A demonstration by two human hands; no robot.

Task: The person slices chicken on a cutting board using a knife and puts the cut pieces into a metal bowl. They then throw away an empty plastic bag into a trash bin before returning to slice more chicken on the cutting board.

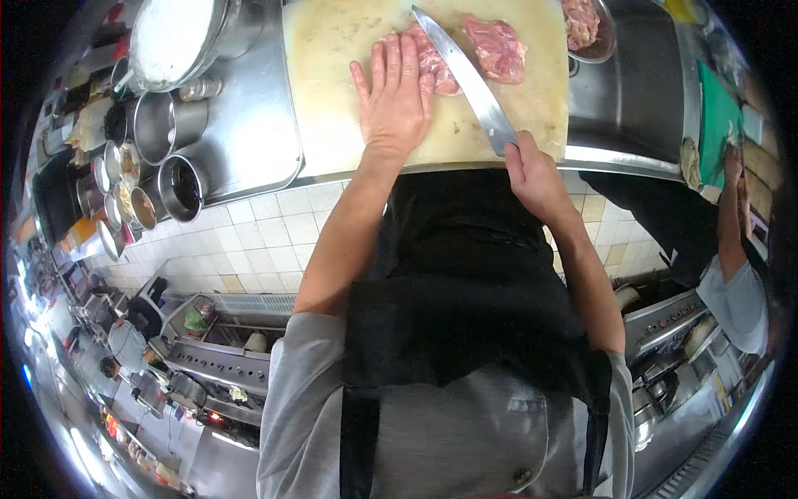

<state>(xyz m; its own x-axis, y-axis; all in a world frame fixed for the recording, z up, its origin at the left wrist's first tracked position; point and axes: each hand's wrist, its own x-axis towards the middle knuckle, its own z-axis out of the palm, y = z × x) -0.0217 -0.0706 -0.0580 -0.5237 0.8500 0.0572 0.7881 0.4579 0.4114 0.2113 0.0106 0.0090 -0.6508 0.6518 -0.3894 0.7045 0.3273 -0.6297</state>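
My right hand [534,176] grips the handle of a long kitchen knife [468,81], its blade slanting up and left over the cutting board [332,100]. Under and beside the blade lies a piece of raw meat [435,68]. My left hand [394,96] rests flat at the left side of that piece, fingers stretched out, its fingertips touching or very near the meat. A second piece of raw meat [496,51] lies on the board to the right of the blade. Whether the edge is cutting into the first piece, I cannot tell.
A metal bowl [611,37] of raw meat stands right of the board. Pots [170,125] and a bowl of dark liquid [182,188] line the left counter. One co-worker [736,291] is at the right by a green board [720,121]; another [129,341] is at the lower left.
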